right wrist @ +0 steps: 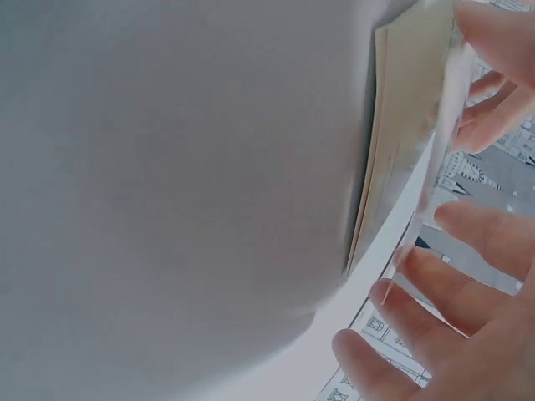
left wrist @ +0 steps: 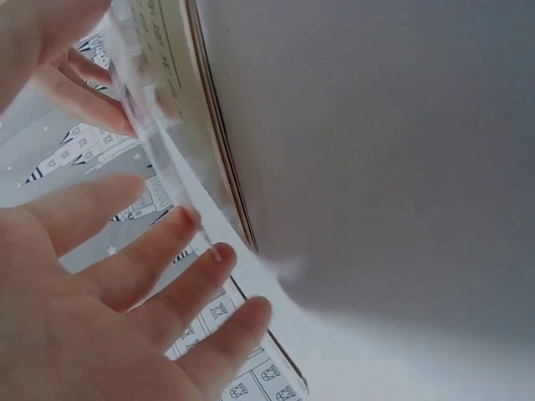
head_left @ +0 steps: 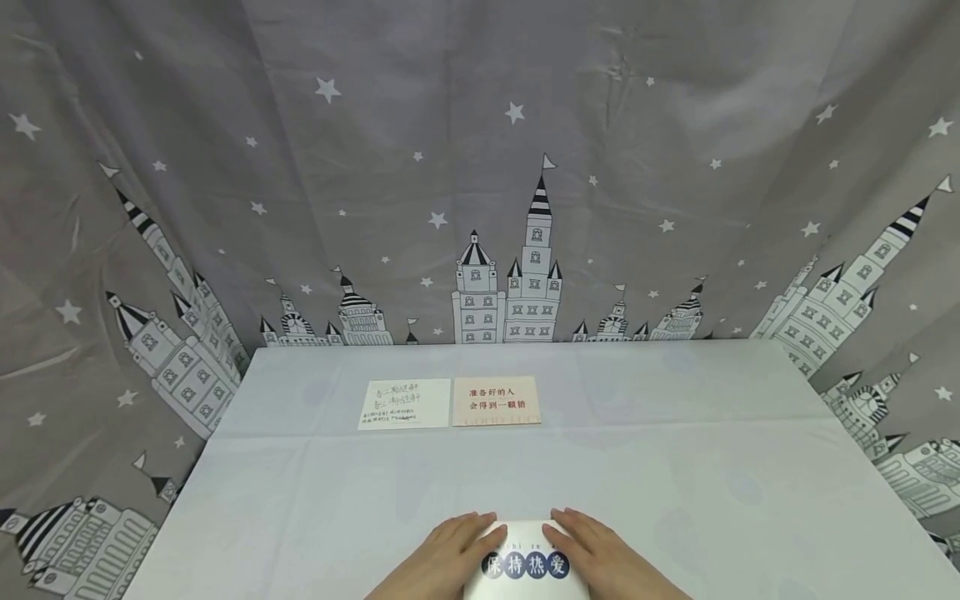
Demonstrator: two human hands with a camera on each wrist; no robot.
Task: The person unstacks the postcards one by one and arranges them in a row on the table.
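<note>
Low in the middle of the head view, over the near part of the desk: a white pack printed with dark blue discs. Flanked by the left grip and the right grip, both with fingers spread and nearly straight, tips touching the sides, thumbs reaching over the face; not wrapped round, just steadying from opposite sides. Resting on the desk or lifted: cannot tell.

Handling, judging by looks: probably light, fairly stiff across the face, with a clear edge likely slick (film or thin case, impossible to say which) and apt to slide under dry fingertips. Beside that edge: yellowish board with layered edges, perhaps part of the same pack; likely firm along its length yet easily dented at the corners.

Best to take hold by the two long sides, pressing evenly, thumbs light. Better not to squeeze hard, for risk of creasing the clear edge or bowing the board.

Farther back, side by side, well apart from the pack: a handwritten white card and a pinkish card with red print, both probably thin and bendable.
</note>
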